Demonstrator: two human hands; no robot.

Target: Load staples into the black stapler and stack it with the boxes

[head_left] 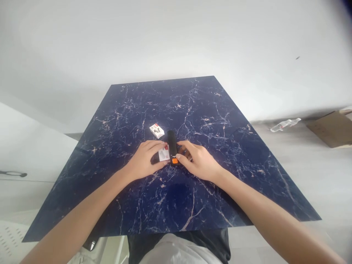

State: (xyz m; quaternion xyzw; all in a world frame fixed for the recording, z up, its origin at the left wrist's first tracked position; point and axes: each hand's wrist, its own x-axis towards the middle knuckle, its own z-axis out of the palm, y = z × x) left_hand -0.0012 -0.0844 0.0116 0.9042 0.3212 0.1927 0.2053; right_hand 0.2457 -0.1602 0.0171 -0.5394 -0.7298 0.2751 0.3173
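A black stapler (172, 143) with an orange end lies in the middle of the dark blue marbled table (192, 110). My right hand (199, 161) is closed around its near end, thumb on the orange part. My left hand (144, 159) pinches a small white and red box (164, 154) just left of the stapler. A second small white and red box (156, 131) lies on the table a little farther away, touched by neither hand.
A white wall stands behind the table. On the floor at the right lie a clear plastic bottle (284, 125) and a brown cardboard box (332, 128). White furniture (27, 154) stands to the left of the table.
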